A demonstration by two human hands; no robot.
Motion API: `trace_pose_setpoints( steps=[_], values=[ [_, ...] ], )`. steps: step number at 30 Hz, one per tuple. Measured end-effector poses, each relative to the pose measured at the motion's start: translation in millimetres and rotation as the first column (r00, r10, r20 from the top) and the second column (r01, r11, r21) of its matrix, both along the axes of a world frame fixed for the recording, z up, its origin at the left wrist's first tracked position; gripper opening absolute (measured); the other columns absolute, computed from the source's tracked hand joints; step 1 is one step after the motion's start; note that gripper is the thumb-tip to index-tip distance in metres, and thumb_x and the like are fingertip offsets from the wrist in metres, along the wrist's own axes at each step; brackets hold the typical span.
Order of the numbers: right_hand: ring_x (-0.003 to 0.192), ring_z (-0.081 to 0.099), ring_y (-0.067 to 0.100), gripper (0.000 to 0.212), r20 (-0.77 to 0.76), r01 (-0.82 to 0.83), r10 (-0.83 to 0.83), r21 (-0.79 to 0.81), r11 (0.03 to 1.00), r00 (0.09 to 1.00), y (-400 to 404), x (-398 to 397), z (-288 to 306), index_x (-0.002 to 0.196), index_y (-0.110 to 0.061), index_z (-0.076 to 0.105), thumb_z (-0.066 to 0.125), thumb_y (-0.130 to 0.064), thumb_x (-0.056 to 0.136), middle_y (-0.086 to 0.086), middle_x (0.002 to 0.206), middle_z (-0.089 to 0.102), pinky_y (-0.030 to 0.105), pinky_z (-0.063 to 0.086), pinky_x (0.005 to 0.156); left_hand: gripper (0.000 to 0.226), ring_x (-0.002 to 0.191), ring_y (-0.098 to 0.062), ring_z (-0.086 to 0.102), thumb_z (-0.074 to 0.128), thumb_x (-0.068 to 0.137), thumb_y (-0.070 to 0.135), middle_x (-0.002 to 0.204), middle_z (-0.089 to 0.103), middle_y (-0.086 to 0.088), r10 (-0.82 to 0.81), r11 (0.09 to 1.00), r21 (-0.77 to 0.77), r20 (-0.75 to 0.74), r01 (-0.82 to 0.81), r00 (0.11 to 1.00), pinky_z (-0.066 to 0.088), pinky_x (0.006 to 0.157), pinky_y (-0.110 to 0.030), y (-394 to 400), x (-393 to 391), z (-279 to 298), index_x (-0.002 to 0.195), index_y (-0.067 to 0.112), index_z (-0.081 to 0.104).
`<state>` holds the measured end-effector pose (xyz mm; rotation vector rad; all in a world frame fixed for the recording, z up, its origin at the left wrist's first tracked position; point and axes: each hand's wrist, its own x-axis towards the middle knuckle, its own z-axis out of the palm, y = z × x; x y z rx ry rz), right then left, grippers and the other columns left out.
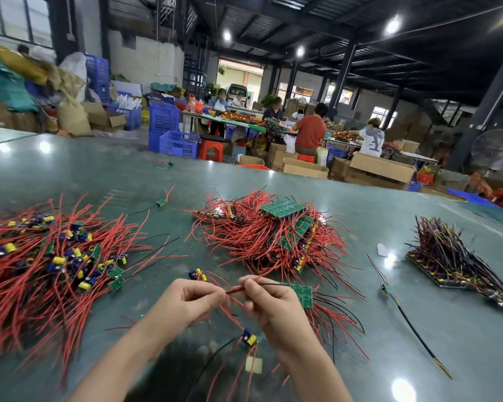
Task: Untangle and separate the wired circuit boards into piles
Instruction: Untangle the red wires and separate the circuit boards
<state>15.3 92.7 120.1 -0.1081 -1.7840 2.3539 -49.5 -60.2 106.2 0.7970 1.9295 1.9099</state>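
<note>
My left hand [190,298] and right hand [266,300] both pinch one red wire [235,290], near the middle heap [273,239]. Wire likely limp, light. Better to hold the stiff green board [302,294].

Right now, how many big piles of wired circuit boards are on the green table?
3. A red-wired pile on the left, a red-wired pile in the middle beyond the hands, and a dark-wired pile on the right. Loose single boards lie apart; these are not counted.
</note>
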Motion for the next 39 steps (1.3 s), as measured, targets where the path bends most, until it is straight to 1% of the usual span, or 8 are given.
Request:
trace_pose_setpoints(
  steps=[2, 6, 11, 18, 23, 27, 32, 39],
  values=[
    [0.046, 0.053, 0.005, 0.012, 0.037, -0.031, 0.036, -0.144, 0.989, 0.999, -0.6, -1.3, -1.3, 0.071, -0.009, 0.076, 0.066, -0.016, 0.068, 0.005, 0.066, 0.067, 0.014, 0.047, 0.05, 0.022, 0.039, -0.004, 0.025, 0.061, 0.079, 0.023, 0.042, 0.032, 0.009, 0.023, 0.999, 0.025, 0.002, -0.023, 1.0, 0.021, 0.04, -0.011, -0.2, 0.0, 0.7, 0.064, 0.014, 0.074],
    [0.05, 0.054, 0.006, 0.01, 0.035, 0.09, -0.09, 0.023, 0.996, 0.995, 4.0, -3.1, -1.8, 0.074, -0.013, 0.077, 0.067, -0.015, 0.076, 0.005, 0.071, 0.068, 0.017, 0.047, 0.054, 0.026, 0.036, -0.002, 0.025, 0.06, 0.087, 0.006, 0.04, 0.032, 0.009, 0.081, 0.997, -0.017, 0.013, -0.081, 0.997, 0.021, 0.039, -0.01, -4.0, -3.4, -0.4, 0.066, 0.01, 0.074],
    [0.049, 0.054, 0.006, 0.013, 0.048, -0.031, 0.037, -0.107, 0.994, 0.998, 7.5, -1.0, 0.6, 0.074, -0.009, 0.076, 0.068, -0.016, 0.068, 0.009, 0.071, 0.068, 0.014, 0.047, 0.052, 0.019, 0.037, -0.001, 0.031, 0.06, 0.086, 0.005, 0.039, 0.038, 0.006, 0.08, 0.997, -0.009, -0.032, -0.08, 0.996, 0.024, 0.04, -0.006, -9.8, -7.2, 2.1, 0.074, 0.0, 0.073],
    [0.046, 0.053, 0.006, 0.015, 0.104, 0.152, -0.141, -0.112, 0.982, 0.985, 14.3, -2.3, 2.1, 0.073, -0.007, 0.076, 0.064, -0.003, 0.08, 0.01, 0.069, 0.065, 0.015, 0.047, 0.046, 0.02, 0.047, -0.006, 0.033, 0.066, 0.083, 0.009, 0.048, 0.043, 0.003, 0.111, 0.987, -0.103, -0.126, -0.124, 0.986, 0.027, 0.047, -0.016, -14.2, -18.9, -6.1, 0.067, 0.014, 0.076],
    [0.045, 0.054, 0.006, 0.017, 0.037, 0.287, -0.292, -0.344, 0.894, 0.956, 43.5, 2.1, 9.6, 0.084, -0.002, 0.066, 0.063, -0.009, 0.068, 0.004, 0.061, 0.063, 0.015, 0.05, 0.045, 0.022, 0.049, -0.005, 0.043, 0.073, 0.079, 0.008, 0.05, 0.061, 0.001, 0.347, 0.893, -0.172, -0.325, -0.415, 0.88, 0.036, 0.056, -0.023, -29.4, -34.1, -14.0, 0.062, 0.023, 0.074],
    [0.053, 0.062, 0.009, 0.008, 0.059, 0.333, -0.327, -0.15, 0.931, 0.943, 45.3, 2.2, 7.1, 0.08, -0.004, 0.071, 0.063, -0.004, 0.081, 0.007, 0.067, 0.069, 0.017, 0.053, 0.052, 0.025, 0.049, 0.001, 0.047, 0.071, 0.079, 0.005, 0.056, 0.066, 0.005, 0.454, 0.87, -0.075, -0.268, -0.488, 0.85, 0.04, 0.062, -0.028, -31.8, -37.0, -13.0, 0.063, 0.024, 0.073],
    [0.057, 0.061, 0.009, 0.016, 0.054, 0.3, -0.3, -0.008, 0.954, 0.953, 30.3, -0.1, 3.8, 0.077, -0.01, 0.076, 0.063, -0.009, 0.086, 0.006, 0.072, 0.071, 0.017, 0.054, 0.057, 0.013, 0.057, 0.001, 0.056, 0.073, 0.081, 0.022, 0.062, 0.066, 0.023, 0.484, 0.684, -0.154, -0.636, -0.713, 0.601, 0.036, 0.051, -0.016, -24.9, -23.4, -16.0, 0.076, 0.034, 0.075],
    [0.052, 0.056, 0.009, 0.013, 0.124, 0.334, -0.341, 0.072, 0.94, 0.932, 19.0, -1.5, -2.0, 0.089, -0.009, 0.072, 0.06, -0.009, 0.089, 0.001, 0.068, 0.069, 0.018, 0.048, 0.055, 0.04, 0.082, -0.035, 0.058, 0.04, 0.084, 0.001, 0.096, 0.069, -0.013, 0.61, 0.507, 0.222, -0.776, -0.833, 0.164, 0.038, 0.076, -0.034, -39.0, -23.2, 4.5, 0.114, 0.003, 0.066]
  ],
)
